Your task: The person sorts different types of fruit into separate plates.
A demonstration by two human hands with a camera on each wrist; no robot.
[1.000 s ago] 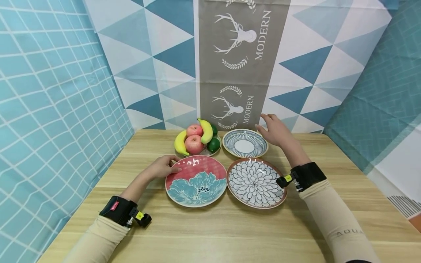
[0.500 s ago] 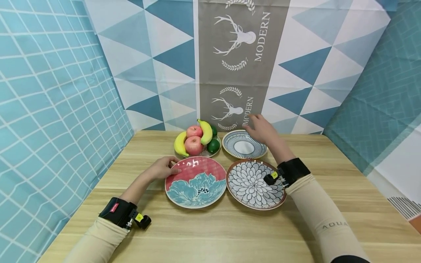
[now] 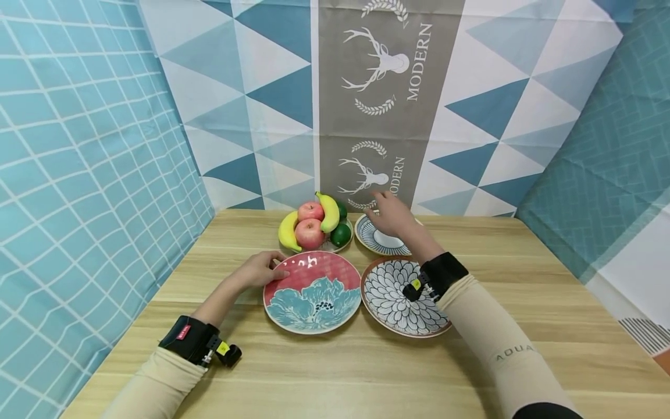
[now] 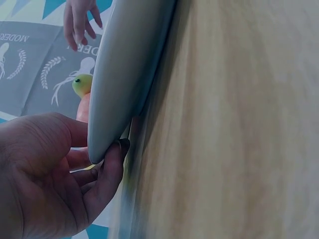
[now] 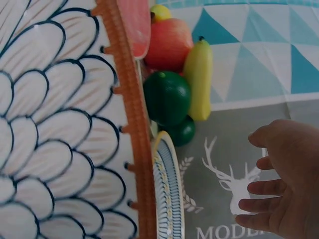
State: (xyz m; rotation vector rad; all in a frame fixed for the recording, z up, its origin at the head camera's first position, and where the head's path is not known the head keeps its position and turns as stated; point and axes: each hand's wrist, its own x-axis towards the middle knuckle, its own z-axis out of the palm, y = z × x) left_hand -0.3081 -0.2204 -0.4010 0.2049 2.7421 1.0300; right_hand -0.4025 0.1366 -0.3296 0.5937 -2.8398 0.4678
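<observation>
My left hand (image 3: pixel 262 268) pinches the left rim of a red plate with a teal flower (image 3: pixel 314 291), thumb on top. In the left wrist view the fingers of my left hand (image 4: pixel 55 174) curl under the rim of the plate (image 4: pixel 127 64). My right hand (image 3: pixel 394 217) hovers with loose fingers over a small blue-striped plate (image 3: pixel 369 235) and holds nothing. Close to its left, a heap of fruit rests on a dish: apples (image 3: pixel 310 234), bananas (image 3: pixel 287 231) and round green fruits (image 3: pixel 341 234). In the right wrist view my right hand (image 5: pixel 289 179) is apart from the striped plate (image 5: pixel 169 189).
A brown-rimmed plate with a petal pattern (image 3: pixel 400 297) lies under my right forearm, beside the red plate. All stand on a wooden table (image 3: pixel 314 378). A patterned cloth (image 3: pixel 282 116) hangs behind it, with a blue grid cloth (image 3: pixel 89 174) at the left.
My right hand has moved left across the striped plate toward the fruit, its forearm now covering more of the petal-patterned plate. My left hand keeps its hold on the red plate.
</observation>
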